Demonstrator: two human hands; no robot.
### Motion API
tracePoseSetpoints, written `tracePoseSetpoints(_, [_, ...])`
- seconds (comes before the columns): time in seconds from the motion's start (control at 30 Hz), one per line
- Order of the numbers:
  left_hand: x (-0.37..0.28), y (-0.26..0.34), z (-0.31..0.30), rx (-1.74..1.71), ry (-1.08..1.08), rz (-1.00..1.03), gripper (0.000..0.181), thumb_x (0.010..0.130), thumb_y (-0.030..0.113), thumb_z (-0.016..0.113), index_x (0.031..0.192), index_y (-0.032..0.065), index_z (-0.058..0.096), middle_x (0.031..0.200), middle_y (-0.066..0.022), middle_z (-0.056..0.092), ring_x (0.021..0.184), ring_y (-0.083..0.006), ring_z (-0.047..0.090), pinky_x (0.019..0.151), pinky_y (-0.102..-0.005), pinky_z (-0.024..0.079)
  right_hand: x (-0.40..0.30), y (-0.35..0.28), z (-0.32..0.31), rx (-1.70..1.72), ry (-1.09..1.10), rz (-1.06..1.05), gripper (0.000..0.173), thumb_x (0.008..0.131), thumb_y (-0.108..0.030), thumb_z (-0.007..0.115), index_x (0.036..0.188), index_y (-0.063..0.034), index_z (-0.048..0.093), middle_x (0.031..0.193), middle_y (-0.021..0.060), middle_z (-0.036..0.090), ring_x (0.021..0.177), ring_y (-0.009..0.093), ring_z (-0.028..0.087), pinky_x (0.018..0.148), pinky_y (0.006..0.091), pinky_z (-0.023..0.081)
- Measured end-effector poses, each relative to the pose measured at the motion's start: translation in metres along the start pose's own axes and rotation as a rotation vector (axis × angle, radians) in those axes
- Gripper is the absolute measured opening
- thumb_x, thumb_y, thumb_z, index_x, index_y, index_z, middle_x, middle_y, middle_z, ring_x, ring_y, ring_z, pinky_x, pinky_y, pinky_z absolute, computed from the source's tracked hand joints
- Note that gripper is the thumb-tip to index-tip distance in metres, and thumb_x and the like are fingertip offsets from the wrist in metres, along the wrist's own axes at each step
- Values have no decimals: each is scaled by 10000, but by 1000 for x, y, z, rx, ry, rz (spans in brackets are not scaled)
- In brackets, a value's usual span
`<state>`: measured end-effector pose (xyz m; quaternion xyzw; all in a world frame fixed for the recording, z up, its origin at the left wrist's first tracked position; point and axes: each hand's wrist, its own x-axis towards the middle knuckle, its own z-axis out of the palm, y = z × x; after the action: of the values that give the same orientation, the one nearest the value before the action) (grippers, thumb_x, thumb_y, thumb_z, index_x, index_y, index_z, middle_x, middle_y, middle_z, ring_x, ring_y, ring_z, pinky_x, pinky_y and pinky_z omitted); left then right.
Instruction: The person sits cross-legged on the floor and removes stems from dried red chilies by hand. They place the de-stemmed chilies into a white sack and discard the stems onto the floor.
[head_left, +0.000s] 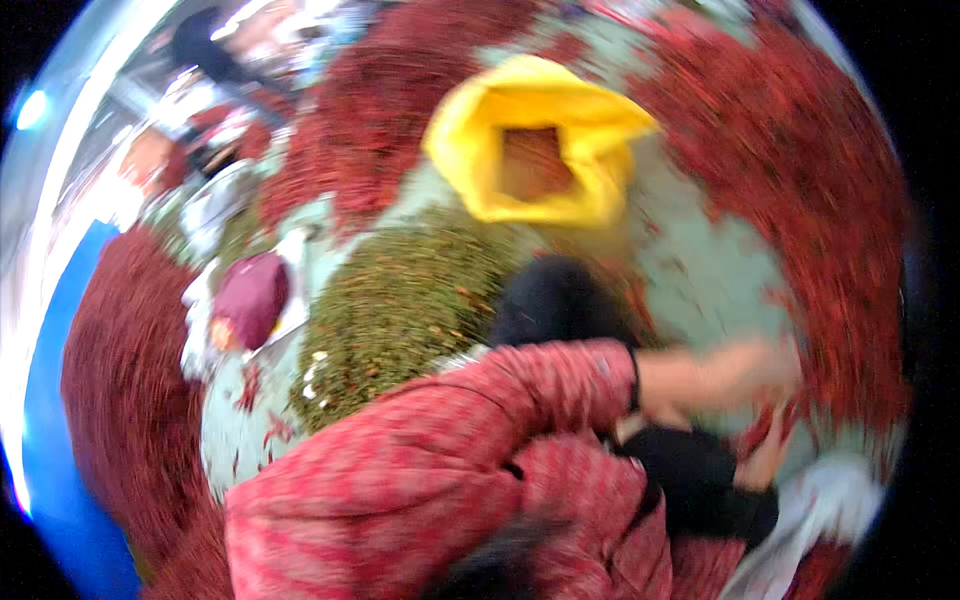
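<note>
My left arm, in a pink patterned sleeve, reaches across to the right. My left hand (750, 371) is badly blurred, so its fingers cannot be made out. Just below it is my right hand (766, 454), with red chillies (754, 433) at its palm and fingers. Both hands are close together at the edge of a broad spread of red chillies (825, 247). A heap of green-brown stems (405, 300) lies to the left of my dark-clothed knee (562, 300).
Ahead stands a yellow open-topped container (472, 165), reddish-brown inside. More red chillies (367, 105) cover the pale green floor (720, 277). A maroon bundle (251, 300) lies on white sheeting at left, beside a dark red heap (135, 397). White cloth or plastic (832, 491) lies at lower right.
</note>
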<state>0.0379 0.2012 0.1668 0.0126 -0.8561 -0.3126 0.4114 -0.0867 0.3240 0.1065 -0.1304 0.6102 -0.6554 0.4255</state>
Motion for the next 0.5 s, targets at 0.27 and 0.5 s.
tracePoseSetpoints(0.27, [-59, -149, 24, 425, -660, -635, 266, 747, 247, 470, 916, 72, 576, 951, -150, 549, 913, -314, 519, 800, -396, 409, 19, -60, -89, 933, -9, -386, 245, 798, -54, 479, 999, 68, 411, 1023, 193, 515, 837, 271, 550, 773, 424, 478])
tracePoseSetpoints(0.5, [-9, -159, 176, 397, -675, -502, 309, 773, 287, 469, 972, 56, 522, 954, -160, 546, 888, -327, 527, 753, -411, 428, 25, -44, -92, 740, 166, -449, 171, 841, -183, 490, 882, -20, 454, 771, 60, 500, 803, 204, 517, 729, 316, 429])
